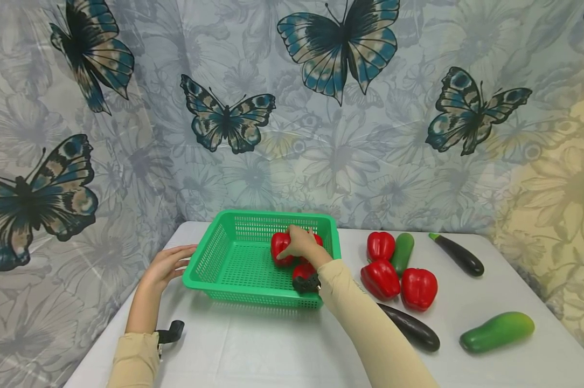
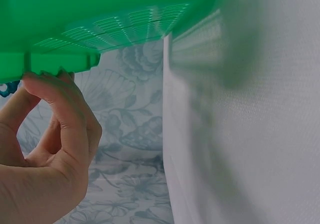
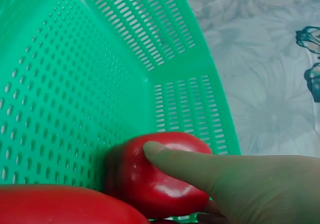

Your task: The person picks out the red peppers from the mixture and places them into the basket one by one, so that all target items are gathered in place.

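Note:
A green plastic basket (image 1: 260, 295) with perforated walls stands on the table. Inside it, my right hand (image 1: 304, 243) grips a red bell pepper (image 1: 278, 249); in the right wrist view the thumb presses on that pepper (image 3: 172, 196), and the other fingers are mostly hidden. More red bell peppers, one near the basket's front (image 1: 303, 270), lie beside and under the hand, partly covered. At the basket's left side, my left hand (image 1: 165, 265) touches the rim with its fingertips. From the left wrist view, those fingertips meet the rim (image 2: 60, 62) from outside.
Right of the basket lie several red bell peppers (image 1: 380, 280), a cucumber (image 1: 402, 254), an eggplant (image 1: 457, 254) and a green-yellow oblong vegetable (image 1: 496, 332). Another eggplant (image 1: 410, 327) lies partly behind my right sleeve. A butterfly-print cloth (image 1: 345, 178) hangs behind the white table (image 1: 253, 350).

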`<state>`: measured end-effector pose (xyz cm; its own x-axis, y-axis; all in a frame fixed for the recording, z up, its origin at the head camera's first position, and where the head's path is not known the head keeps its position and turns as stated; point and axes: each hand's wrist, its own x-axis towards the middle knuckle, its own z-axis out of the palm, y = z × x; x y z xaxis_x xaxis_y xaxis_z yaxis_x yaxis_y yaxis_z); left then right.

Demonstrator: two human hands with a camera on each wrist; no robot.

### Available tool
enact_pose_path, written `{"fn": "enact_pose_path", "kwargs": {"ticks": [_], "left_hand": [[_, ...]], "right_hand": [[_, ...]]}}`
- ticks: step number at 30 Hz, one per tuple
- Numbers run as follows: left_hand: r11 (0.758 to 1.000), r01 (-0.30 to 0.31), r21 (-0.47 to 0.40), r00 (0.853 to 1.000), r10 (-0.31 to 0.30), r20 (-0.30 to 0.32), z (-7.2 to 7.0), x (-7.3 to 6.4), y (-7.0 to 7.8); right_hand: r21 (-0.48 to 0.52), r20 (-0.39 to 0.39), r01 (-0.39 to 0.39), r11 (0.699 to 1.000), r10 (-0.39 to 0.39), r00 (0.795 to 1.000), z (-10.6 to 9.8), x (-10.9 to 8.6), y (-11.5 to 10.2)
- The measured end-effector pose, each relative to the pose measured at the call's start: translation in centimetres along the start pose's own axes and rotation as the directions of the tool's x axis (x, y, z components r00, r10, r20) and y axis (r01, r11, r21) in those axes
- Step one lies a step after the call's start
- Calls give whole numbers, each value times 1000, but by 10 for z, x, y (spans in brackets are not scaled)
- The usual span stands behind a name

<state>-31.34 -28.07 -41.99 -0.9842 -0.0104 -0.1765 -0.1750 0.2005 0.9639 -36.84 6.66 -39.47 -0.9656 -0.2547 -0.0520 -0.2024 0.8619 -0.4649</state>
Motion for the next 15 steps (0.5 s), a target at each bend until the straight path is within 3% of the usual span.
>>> {"fn": "enact_pose_path", "kwargs": {"ticks": [15], "left_hand": [[1000, -4, -6, 1000, 4, 9, 0, 0, 1]], "right_hand": [[72, -76, -11, 997, 16, 997, 4, 7, 5]]}}
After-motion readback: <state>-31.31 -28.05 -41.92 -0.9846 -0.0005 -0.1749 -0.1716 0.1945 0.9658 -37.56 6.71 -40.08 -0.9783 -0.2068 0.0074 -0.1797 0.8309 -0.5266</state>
